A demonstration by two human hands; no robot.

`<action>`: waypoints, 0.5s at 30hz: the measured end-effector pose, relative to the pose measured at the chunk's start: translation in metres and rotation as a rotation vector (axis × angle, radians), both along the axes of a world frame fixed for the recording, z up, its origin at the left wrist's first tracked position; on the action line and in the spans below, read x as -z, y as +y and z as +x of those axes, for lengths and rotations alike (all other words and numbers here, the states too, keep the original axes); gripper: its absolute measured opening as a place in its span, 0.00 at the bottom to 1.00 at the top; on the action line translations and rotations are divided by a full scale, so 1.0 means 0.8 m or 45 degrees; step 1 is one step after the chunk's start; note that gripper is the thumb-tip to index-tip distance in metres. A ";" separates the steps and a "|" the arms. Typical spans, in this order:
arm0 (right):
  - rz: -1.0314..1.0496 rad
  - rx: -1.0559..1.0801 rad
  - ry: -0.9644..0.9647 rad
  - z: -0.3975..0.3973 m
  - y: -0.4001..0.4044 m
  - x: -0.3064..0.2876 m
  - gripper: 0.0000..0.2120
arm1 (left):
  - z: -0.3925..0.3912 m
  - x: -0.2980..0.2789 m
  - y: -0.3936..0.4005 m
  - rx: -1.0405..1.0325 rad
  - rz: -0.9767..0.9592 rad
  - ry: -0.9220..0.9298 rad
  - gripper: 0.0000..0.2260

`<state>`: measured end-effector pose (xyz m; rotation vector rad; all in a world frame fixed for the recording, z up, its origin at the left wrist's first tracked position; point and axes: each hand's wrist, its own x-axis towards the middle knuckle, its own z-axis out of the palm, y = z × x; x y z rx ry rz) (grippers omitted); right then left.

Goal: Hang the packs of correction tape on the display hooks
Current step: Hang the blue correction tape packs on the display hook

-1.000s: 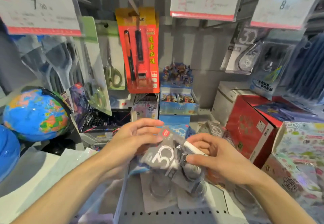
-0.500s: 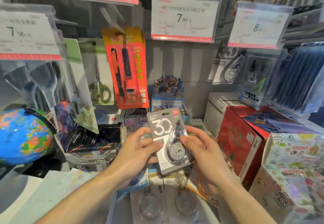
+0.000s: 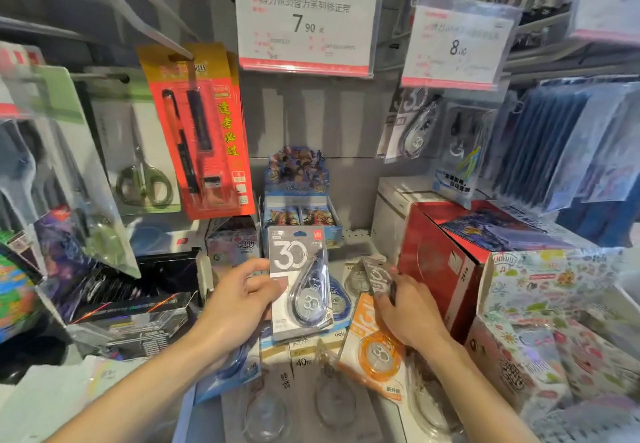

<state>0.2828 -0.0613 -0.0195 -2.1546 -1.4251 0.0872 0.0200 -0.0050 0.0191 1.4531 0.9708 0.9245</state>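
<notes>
My left hand (image 3: 239, 300) holds a grey correction tape pack (image 3: 298, 280) marked "30" upright by its left edge, above the shelf. My right hand (image 3: 408, 311) rests lower right on the pile, fingers closed on another grey pack (image 3: 379, 276) that stands tilted. An orange pack (image 3: 375, 349) and several clear and blue packs (image 3: 332, 397) lie flat on the shelf below. One grey "30" pack (image 3: 412, 127) hangs on a hook at the upper right, under the "8" price tag (image 3: 457, 47). The hook behind the "7.90" tag (image 3: 304, 23) is hidden by the tag.
An orange pen pack (image 3: 201, 131) and scissors (image 3: 142, 179) hang at the left. A card display box (image 3: 298, 196) stands at the back centre. A red carton (image 3: 446, 262) and patterned boxes (image 3: 554, 321) crowd the right. Blue packs (image 3: 571, 144) hang at the far right.
My right hand let go of the grey "30" pack and dropped to the pile, closing on another pack. My left hand now holds the first pack alone. The view tilted up slightly.
</notes>
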 end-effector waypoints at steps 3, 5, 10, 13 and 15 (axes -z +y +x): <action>0.048 -0.025 -0.005 0.005 0.003 0.007 0.19 | 0.005 0.003 0.003 -0.026 -0.009 0.017 0.09; 0.004 -0.021 0.062 0.009 0.005 0.007 0.22 | 0.007 0.006 0.005 -0.051 -0.026 0.003 0.08; -0.032 0.067 0.177 0.010 0.006 0.004 0.27 | 0.007 0.007 0.004 -0.037 -0.037 -0.016 0.05; 0.135 0.077 0.234 0.005 0.001 -0.004 0.30 | 0.006 0.002 0.001 -0.062 -0.044 -0.016 0.05; 0.290 0.024 0.284 0.002 -0.002 -0.013 0.31 | 0.005 -0.002 0.000 -0.084 -0.050 -0.012 0.05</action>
